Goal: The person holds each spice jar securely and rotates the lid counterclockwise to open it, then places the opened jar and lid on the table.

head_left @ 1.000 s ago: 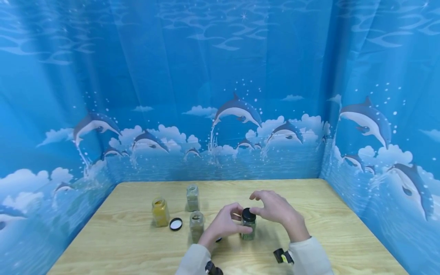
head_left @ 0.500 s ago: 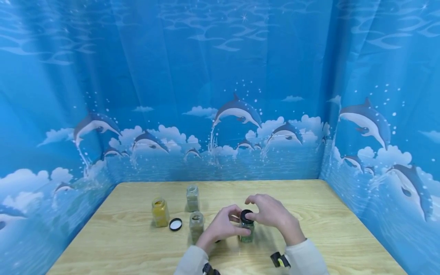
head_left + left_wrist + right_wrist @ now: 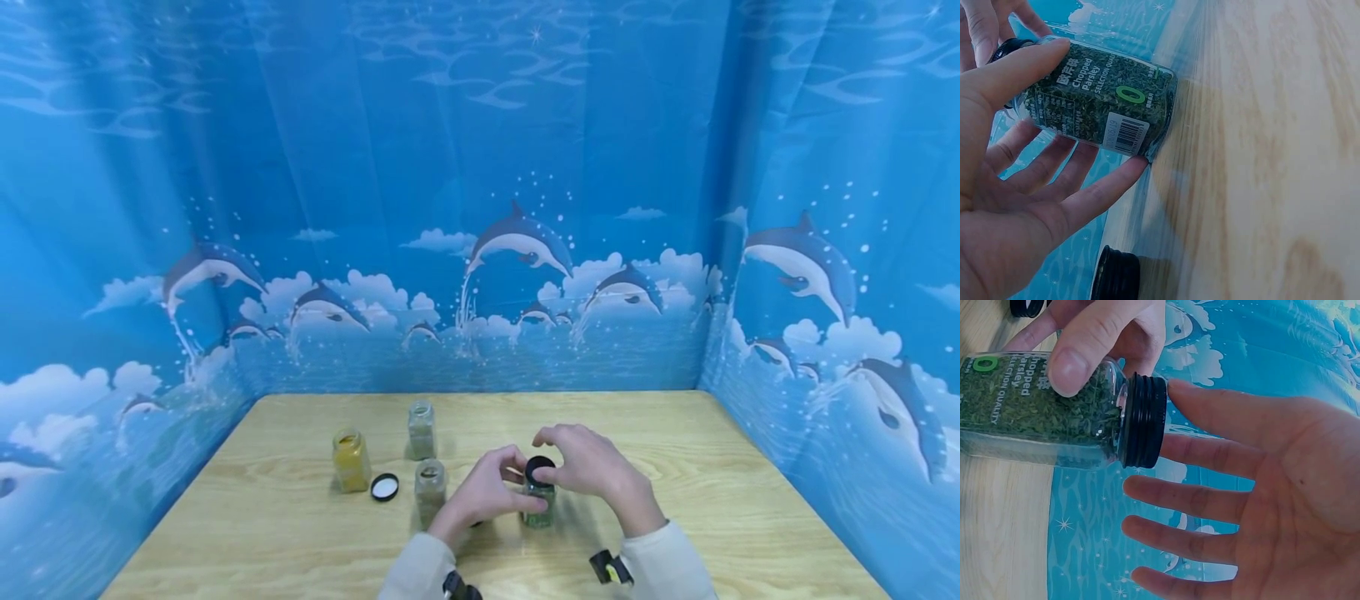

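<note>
My left hand (image 3: 491, 493) holds a glass jar of chopped parsley (image 3: 1104, 100) upright on the table, thumb on one side and fingers on the other. Its printed label and barcode show in the left wrist view. A black screw lid (image 3: 1143, 422) sits on the jar. My right hand (image 3: 1291, 469) is at that lid, the thumb tip touching its top. The index fingertip passes behind the lid in the right wrist view, while the other fingers stretch out straight, holding nothing. Part of another black lid (image 3: 1117, 275) lies near my left hand.
Left of my hands stand three lidless glass jars: one with yellow contents (image 3: 350, 463), a greenish one at the back (image 3: 422, 433) and another beside my left wrist (image 3: 430, 492). An upturned black lid (image 3: 385, 487) lies between them. A dolphin-print curtain (image 3: 480, 350) surrounds the wooden table (image 3: 247, 517).
My right hand has moved slightly left and down, its thumb now farther over the lid. The parsley jar has shifted a little left with my left hand. The other jars stay put.
</note>
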A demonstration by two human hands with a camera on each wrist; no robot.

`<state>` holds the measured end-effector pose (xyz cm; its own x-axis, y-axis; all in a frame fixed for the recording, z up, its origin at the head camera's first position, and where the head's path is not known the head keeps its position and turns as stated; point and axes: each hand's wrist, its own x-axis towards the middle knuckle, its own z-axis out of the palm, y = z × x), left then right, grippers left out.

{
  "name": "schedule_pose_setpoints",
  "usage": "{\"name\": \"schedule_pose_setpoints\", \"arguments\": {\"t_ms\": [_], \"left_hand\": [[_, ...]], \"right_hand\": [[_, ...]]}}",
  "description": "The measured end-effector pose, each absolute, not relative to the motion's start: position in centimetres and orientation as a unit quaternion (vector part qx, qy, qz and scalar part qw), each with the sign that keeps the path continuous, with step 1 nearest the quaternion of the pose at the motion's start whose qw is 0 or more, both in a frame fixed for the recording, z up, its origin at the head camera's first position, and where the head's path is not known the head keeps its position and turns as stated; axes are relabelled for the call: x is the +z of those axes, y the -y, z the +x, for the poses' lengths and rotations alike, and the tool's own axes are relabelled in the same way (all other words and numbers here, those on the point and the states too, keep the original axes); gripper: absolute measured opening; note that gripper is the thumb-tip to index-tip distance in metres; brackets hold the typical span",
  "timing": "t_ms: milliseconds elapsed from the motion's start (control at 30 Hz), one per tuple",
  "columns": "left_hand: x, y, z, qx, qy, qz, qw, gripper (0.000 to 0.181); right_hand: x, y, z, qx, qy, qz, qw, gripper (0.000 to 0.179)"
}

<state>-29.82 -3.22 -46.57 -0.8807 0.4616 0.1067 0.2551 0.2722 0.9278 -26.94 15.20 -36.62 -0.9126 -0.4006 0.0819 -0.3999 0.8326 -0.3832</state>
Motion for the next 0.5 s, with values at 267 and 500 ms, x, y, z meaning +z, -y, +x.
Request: {"name": "schedule_pose_setpoints", "arguments": {"t_ms": [267,500], "left_hand": [[-46.61,3.22,-29.87,0.56,-0.793,0.222,0.095,0.036],[-46.7,3.21,-30.0,0.556,-0.796,0.222,0.094,0.036]], "right_hand": [[-36.48,-15.14,-26.69,-0.203,-0.956,-0.211,0.008,0.039],[-36.56,-15.16,-26.67,-0.202,-0.956,-0.214,0.007,0.041]]}}
